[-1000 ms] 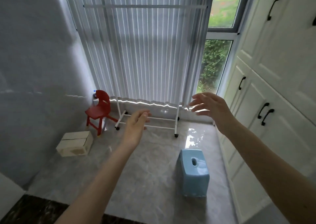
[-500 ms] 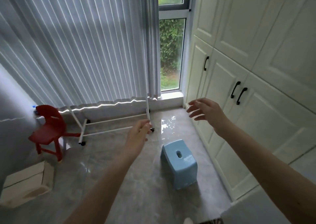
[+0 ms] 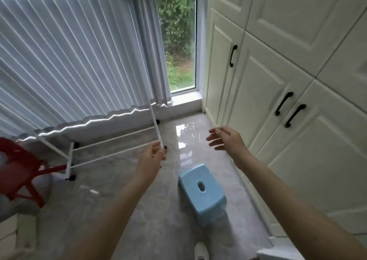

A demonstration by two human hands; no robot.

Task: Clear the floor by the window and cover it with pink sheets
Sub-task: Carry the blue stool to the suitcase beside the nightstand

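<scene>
A white clothes rack (image 3: 111, 147) on black casters stands on the grey tile floor (image 3: 103, 204) in front of the curtained window. My left hand (image 3: 152, 157) reaches out with relaxed fingers close to the rack's right upright post; whether it touches the post is unclear. My right hand (image 3: 226, 139) hovers open in the air to the right, holding nothing. A light blue plastic stool (image 3: 202, 192) stands on the floor below and between my hands. A small red chair (image 3: 21, 172) sits at the left edge. No pink sheets are in view.
Grey pleated curtains (image 3: 69, 61) cover most of the window; a bare glass strip (image 3: 178, 41) shows greenery. Cream cabinet doors (image 3: 278, 80) with black handles line the right wall. A pale box (image 3: 12, 232) sits at the bottom left. My white shoe (image 3: 201, 250) shows below.
The view has swung right and down, nearer the rack. My left hand has come up to the rack's right post. My right hand stays open in the air.
</scene>
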